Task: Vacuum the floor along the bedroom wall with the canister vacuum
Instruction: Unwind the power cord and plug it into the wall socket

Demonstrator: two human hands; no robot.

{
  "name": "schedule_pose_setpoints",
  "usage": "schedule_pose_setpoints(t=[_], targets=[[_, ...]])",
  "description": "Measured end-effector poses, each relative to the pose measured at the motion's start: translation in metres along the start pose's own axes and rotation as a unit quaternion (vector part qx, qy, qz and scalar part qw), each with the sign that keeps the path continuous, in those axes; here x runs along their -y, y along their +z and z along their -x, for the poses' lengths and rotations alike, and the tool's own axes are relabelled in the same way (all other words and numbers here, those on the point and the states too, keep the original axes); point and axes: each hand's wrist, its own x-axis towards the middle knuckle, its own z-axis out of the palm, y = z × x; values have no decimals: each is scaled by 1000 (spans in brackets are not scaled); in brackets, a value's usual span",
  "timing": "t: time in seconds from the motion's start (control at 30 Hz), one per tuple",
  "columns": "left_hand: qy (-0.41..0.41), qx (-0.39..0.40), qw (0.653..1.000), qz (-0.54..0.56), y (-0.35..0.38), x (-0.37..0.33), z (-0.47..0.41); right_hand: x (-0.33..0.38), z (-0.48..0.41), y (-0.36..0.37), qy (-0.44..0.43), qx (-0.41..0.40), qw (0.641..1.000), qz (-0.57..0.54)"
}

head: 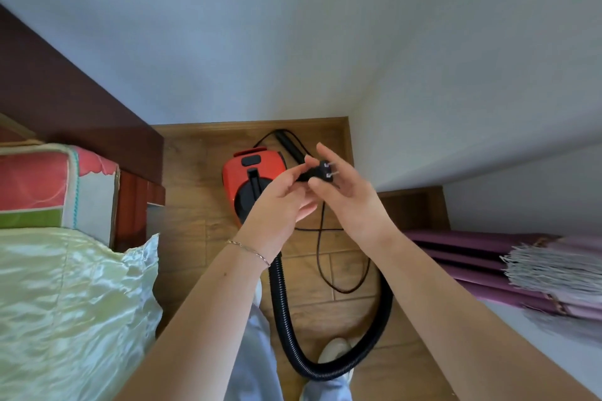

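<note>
Our left hand point(280, 202) and right hand point(347, 195) seemingly pinch the plug point(317, 174), canister vacuum point(252, 182) at twelve o'clock; we grip behind the prongs point(332, 169).

Both bare forearms reached forward from the lower edge of the view and drew together in the middle. The left hand point(277, 205) was raised at the wrist, its fingers curled round the rear of a plug point(317, 171). The right hand point(350, 197) met it from the other side, pinching the plug's front end between thumb and fingers, with the forefinger stretched nearly straight, pointing away from the body.
</note>
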Motion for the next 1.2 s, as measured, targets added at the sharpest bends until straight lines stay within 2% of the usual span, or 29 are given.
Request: schedule_pose_setpoints(t=[0.07,0.13,0.2,0.27,0.3,0.4,0.47,0.57,0.67,0.83,1.03,1.2], targets=[[29,19,994,-105,-1,-6,-1,7,-7,3,1,-58,998,-4],[87,-21,967,-239,-7,-8,-6,12,-15,4,4,-89,996,-10],[140,-61,931,-332,-19,-11,-14,20,-22,5,3,-82,996,-36],[170,-55,911,-371,-29,-15,-21,33,-30,6,-12,-57,997,-53],[167,-45,912,-372,-32,-17,-23,41,-34,7,-20,-43,997,-68],[87,-9,935,-343,-34,-25,-19,70,-46,11,-28,-22,988,-149],[84,10,954,-287,-37,-27,-17,90,-56,12,-33,-35,984,-169],[104,-2,977,-186,-41,-32,-17,109,-74,17,-21,-41,987,-155],[111,-28,975,-193,-42,-31,-22,116,-92,30,20,-35,989,-145],[112,-72,982,-131,-46,-41,-35,127,-120,46,49,-20,988,-145],[116,-70,987,-88,-53,-67,-56,142,-156,55,41,-44,994,-93],[140,-30,980,-139,-58,-86,-74,164,-181,51,11,-83,993,-80]])
